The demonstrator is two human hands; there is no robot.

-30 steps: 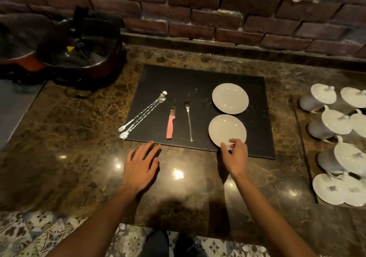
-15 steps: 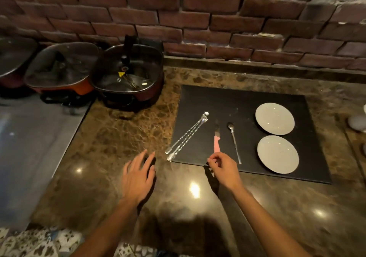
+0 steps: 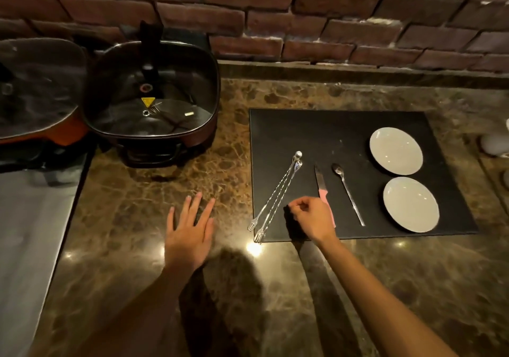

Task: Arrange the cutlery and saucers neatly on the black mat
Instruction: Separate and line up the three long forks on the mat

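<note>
A black mat (image 3: 344,133) lies on the brown marble counter. Two white saucers sit on its right side, the far saucer (image 3: 395,150) behind the near saucer (image 3: 410,204). A thin spoon (image 3: 347,191) and a knife (image 3: 319,179) with a pink handle lie side by side mid-mat. Two long twisted forks (image 3: 276,201) lie diagonally at the mat's left, with their tines past its front edge. My right hand (image 3: 312,219) hovers over the knife handle, hiding most of it. Its fingers are curled with thumb and forefinger pinched just right of the forks. My left hand (image 3: 190,230) rests flat on the counter.
A square electric pot with a glass lid (image 3: 150,100) stands at the back left, with a second pot (image 3: 35,86) beside it. A steel surface (image 3: 24,232) borders the counter on the left. White crockery (image 3: 495,143) shows at the right edge. The brick wall (image 3: 303,12) closes the back.
My right hand left the near saucer's rim and moved left, past the knife handle, to just beside the forks. My view swung left. My left hand stayed on the counter.
</note>
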